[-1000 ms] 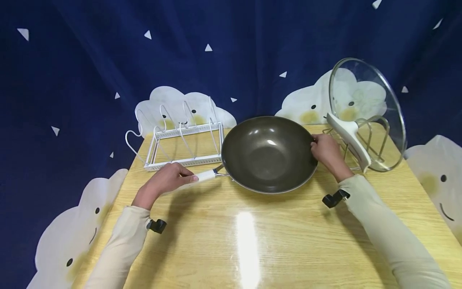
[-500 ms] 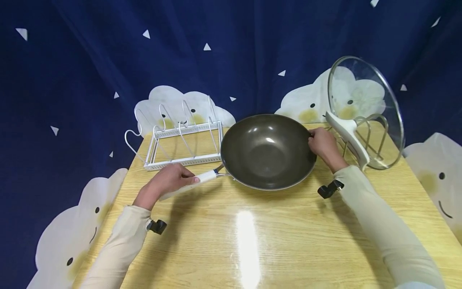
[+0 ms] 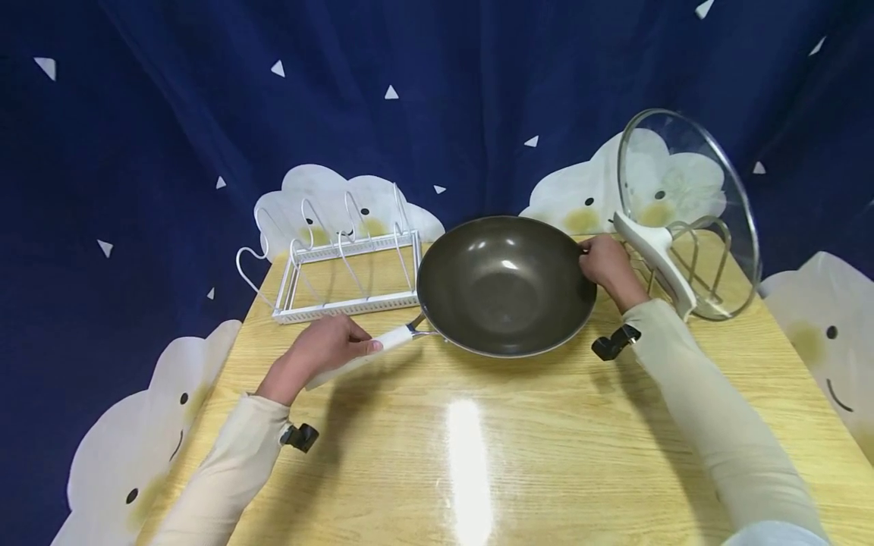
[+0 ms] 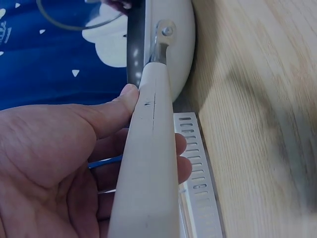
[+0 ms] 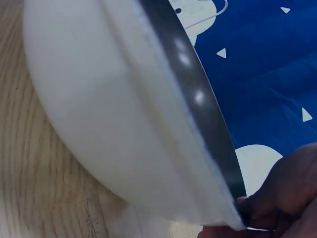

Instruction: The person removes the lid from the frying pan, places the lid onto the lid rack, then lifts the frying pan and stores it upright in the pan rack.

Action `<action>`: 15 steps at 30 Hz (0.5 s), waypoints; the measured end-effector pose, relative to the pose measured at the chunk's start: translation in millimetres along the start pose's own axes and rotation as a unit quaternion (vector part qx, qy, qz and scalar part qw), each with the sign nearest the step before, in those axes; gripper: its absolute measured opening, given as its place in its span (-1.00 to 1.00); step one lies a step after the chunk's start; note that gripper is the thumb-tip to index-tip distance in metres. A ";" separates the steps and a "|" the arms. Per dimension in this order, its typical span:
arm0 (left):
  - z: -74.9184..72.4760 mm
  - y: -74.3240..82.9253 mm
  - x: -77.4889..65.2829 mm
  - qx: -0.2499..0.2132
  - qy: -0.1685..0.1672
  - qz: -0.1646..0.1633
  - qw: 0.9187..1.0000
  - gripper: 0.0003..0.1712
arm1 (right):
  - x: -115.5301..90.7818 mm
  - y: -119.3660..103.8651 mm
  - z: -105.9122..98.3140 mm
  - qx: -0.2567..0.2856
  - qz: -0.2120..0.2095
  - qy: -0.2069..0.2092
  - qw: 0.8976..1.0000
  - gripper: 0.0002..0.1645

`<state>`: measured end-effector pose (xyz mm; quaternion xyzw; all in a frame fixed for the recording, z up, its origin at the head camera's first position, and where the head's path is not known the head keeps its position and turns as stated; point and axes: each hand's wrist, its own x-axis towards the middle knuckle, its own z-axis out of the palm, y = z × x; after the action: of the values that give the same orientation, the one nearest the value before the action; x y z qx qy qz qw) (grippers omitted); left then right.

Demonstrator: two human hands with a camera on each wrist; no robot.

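A dark wok (image 3: pixel 505 292) with a pale outside (image 5: pixel 99 109) is at the middle of the table, its inside facing up. My left hand (image 3: pixel 332 345) holds its white handle (image 4: pixel 151 148); in the left wrist view the thumb lies along one side and fingertips show past the other. On the far side from the handle, my right hand (image 3: pixel 608 265) pinches the wok's rim, with the thumb on the inner side. Whether the wok's base touches the wood cannot be told. Part of the right hand falls outside the right wrist view.
At the back left stands a white wire rack (image 3: pixel 348 303). On the right a glass lid (image 3: pixel 710 182) with a white handle (image 3: pixel 655 254) leans upright in a metal wire stand (image 3: pixel 720 258). The wooden table (image 3: pixel 546 440) reaches back to a dark blue curtain (image 3: pixel 437 45).
My right hand has shifted slightly left with the wok's rim. The left hand and the handle's end have dropped slightly toward me. The wok has barely moved.
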<state>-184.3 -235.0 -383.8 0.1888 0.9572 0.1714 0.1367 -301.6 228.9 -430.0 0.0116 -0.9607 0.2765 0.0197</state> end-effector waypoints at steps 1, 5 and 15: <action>0.4 1.0 -0.1 0.000 0.000 -0.001 1.000 -0.75 | 1.3 0.4 0.0 0.001 0.000 -0.001 1.000 -0.44; 1.7 7.1 -0.7 0.004 0.002 -0.025 1.000 -0.75 | 5.3 2.4 -1.4 0.004 0.002 -0.003 1.000 -0.42; 4.8 18.8 -6.1 -0.026 -0.004 -0.078 0.997 -0.71 | 15.2 -1.2 -0.7 0.004 0.006 0.002 1.000 -0.43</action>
<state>-171.3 -219.8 -379.8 0.1105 0.9636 0.1847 0.1587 -316.7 228.2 -428.1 0.0052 -0.9595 0.2809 0.0193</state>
